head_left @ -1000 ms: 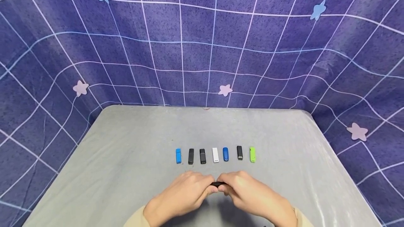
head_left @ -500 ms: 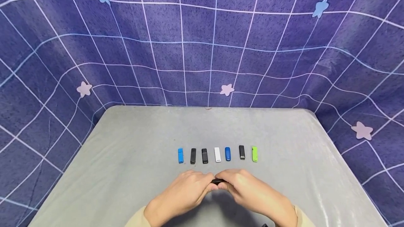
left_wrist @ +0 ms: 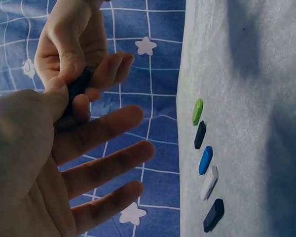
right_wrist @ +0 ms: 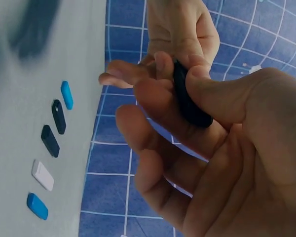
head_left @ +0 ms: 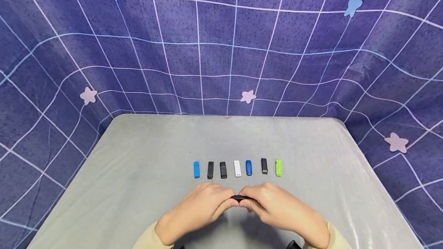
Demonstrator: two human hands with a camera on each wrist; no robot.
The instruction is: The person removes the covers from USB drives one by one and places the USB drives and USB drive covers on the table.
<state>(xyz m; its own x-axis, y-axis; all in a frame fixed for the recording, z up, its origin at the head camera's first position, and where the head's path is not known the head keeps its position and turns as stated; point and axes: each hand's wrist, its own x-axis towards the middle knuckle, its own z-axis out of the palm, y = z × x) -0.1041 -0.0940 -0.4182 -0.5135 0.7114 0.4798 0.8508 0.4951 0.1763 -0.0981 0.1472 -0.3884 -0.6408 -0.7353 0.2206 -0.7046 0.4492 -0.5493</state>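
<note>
Both hands hold a small black USB stick (head_left: 238, 198) between them, above the near part of the table. My left hand (head_left: 204, 205) pinches one end between thumb and index finger; in the left wrist view its other fingers (left_wrist: 111, 160) stretch out, spread apart. At the opposite end my right hand (head_left: 280, 208) pinches the stick, thumb on top and fingers curled beneath, as the right wrist view shows. Fingertips cover both ends of the stick (right_wrist: 190, 101). Only its dark middle shows in the head view.
Beyond the hands lies a row of several USB sticks on the grey-covered table (head_left: 152, 145): a light blue one (head_left: 196, 169), black ones (head_left: 210, 170), a white one (head_left: 237, 168), a dark blue one (head_left: 248, 168) and a green one (head_left: 278, 168). A purple curtain (head_left: 214, 60) hangs behind.
The head view has shifted slightly. Both hands keep their pinch on the black USB stick, with only small shifts of hands and fingers. The row of sticks lies as before.
</note>
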